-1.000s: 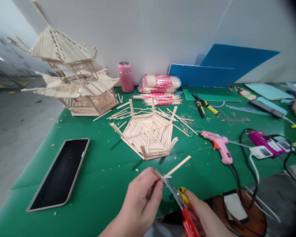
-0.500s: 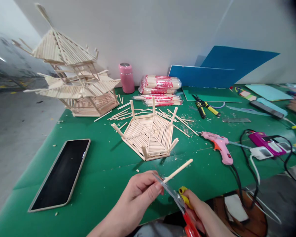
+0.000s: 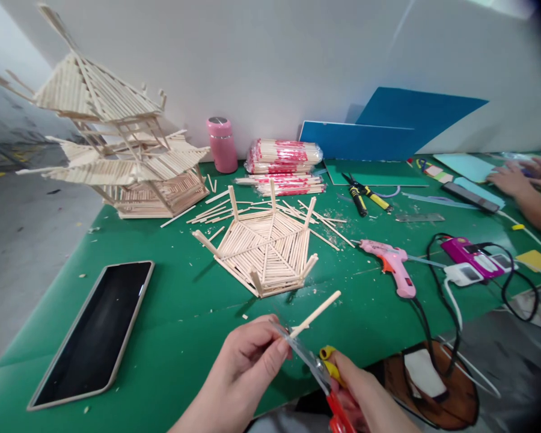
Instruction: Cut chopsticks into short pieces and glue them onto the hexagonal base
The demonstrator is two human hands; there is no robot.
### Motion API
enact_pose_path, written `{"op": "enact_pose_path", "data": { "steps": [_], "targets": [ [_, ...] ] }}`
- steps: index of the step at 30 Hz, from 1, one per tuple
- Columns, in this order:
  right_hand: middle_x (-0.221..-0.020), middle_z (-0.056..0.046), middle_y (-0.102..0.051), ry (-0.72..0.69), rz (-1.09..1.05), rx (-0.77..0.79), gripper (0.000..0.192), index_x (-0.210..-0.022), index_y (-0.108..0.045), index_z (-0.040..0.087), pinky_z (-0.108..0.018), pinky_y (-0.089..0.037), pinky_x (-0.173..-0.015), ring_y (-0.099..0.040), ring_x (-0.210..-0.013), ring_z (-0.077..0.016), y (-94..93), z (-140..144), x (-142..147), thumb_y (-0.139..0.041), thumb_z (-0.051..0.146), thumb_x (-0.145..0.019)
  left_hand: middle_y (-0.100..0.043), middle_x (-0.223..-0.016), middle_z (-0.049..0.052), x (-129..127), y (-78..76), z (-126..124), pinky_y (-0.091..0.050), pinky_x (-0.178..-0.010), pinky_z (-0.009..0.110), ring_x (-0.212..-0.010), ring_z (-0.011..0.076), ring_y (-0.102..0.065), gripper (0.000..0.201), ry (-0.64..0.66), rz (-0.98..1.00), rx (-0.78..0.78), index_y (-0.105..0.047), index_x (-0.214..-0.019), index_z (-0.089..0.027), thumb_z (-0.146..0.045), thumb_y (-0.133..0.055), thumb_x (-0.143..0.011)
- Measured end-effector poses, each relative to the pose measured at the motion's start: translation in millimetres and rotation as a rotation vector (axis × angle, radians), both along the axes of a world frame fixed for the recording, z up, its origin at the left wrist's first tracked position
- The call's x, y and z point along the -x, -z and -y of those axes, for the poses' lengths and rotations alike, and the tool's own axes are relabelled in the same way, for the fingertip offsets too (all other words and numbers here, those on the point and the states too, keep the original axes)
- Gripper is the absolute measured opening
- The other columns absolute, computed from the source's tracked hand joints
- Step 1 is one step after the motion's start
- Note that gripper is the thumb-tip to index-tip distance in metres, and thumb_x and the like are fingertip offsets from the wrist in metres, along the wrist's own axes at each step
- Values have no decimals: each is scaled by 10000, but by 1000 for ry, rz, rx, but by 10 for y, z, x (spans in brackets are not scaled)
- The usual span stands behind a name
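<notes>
Near the front edge of the green bench, the left hand (image 3: 246,367) pinches a wooden stick (image 3: 315,314) between thumb and fingertips, its free end angled up to the right. The right hand (image 3: 365,397) grips red-handled scissors (image 3: 318,373), blades set across the stick just beside the pinch. Behind them sits a hexagonal stick frame (image 3: 265,252); a phone (image 3: 94,334) lies towards the left edge, a pink glue gun (image 3: 392,264) to the right

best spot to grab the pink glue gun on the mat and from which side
Judging by its pose, take the pink glue gun by its handle, the thick part that angles toward the near edge where the black cord leaves. Come from above: it lies flat on its side, nozzle pointing right, so avoid that tip.
</notes>
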State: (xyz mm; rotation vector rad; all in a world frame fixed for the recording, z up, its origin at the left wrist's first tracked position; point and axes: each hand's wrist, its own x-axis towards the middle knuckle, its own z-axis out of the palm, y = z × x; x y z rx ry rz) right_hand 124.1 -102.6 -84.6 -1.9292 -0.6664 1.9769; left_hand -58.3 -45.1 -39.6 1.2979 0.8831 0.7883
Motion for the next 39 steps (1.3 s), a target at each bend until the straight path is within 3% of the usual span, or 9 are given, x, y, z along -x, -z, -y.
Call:
{"op": "enact_pose_path", "data": {
  "steps": [5,10,14,18,22,26,32,37,39],
  "targets": [
    [-549,6,-492,-68,61,-145,330,-664,-565,203,-206,-416,-524,-499,-529,-128,-33,0,-24,-416,469,-793,-514,-629,6,10,48,19,-337,-566,211,-598,106,-435,288,2,159,190,-622,-621,-134,-379,-591,-769],
    [-428,51,-300,42,13,-16,466,-490,-469,198,-200,-288,-381,-250,-356,-72,98,53,46,-355,519,-807,-477,-570,-8,5,98,70,-273,-495,186,-529,74,-366,297,10,264,442,-614,-617,-114,-392,-643,-718],
    [-367,79,-240,129,-26,16,485,-438,-444,190,-178,-217,-334,-166,-334,-48,126,49,70,-428,535,-778,-477,-588,-6,-18,45,100,-310,-501,193,-539,87,-378,306,-23,107,206,-582,-614,-131,-384,-562,-786],
    [-438,43,-341,78,6,-8,459,-509,-476,191,-180,-306,-386,-312,-370,-72,56,23,52,-379,530,-803,-502,-640,16,-40,-6,126,-383,-573,217,-605,121,-450,278,-66,-125,-160,-570,-660,-151,-289,-439,-861],
    [-546,22,-433,-77,93,-246,356,-708,-533,209,-193,-393,-498,-471,-506,-114,-53,35,-26,-403,531,-783,-513,-609,17,-82,-22,96,-390,-537,215,-577,125,-468,243,-72,-164,-365,-558,-667,-161,-202,-415,-860],
    [-537,34,-431,-184,183,-407,282,-756,-559,220,-205,-400,-513,-475,-504,-119,-119,59,-165,-497,493,-732,-532,-636,12,-175,-109,66,-397,-520,205,-573,116,-493,195,-132,-115,-428,-572,-703,-171,-140,-435,-838],
    [-513,19,-498,-151,246,-464,253,-717,-626,216,-232,-402,-493,-492,-439,-118,-81,-42,-291,-496,432,-728,-521,-658,0,-230,-219,116,-412,-543,214,-596,118,-501,174,-182,-58,-384,-586,-722,-195,-116,-467,-822],
    [-489,0,-530,-107,406,-479,296,-754,-629,183,-267,-451,-506,-551,-485,-169,-161,11,-439,-493,444,-729,-487,-658,-2,-112,-290,84,-371,-458,201,-589,118,-459,150,-651,54,-400,-559,-736,-214,-189,-463,-848],
    [-632,-27,-606,-98,562,-566,357,-925,-591,177,-285,-483,-572,-599,-618,-208,-190,65,-541,-555,443,-690,-487,-643,-3,-74,-334,100,-379,-452,206,-588,127,-474,114,-644,-6,-458,-564,-740,-213,-191,-495,-828]
  ]
}}
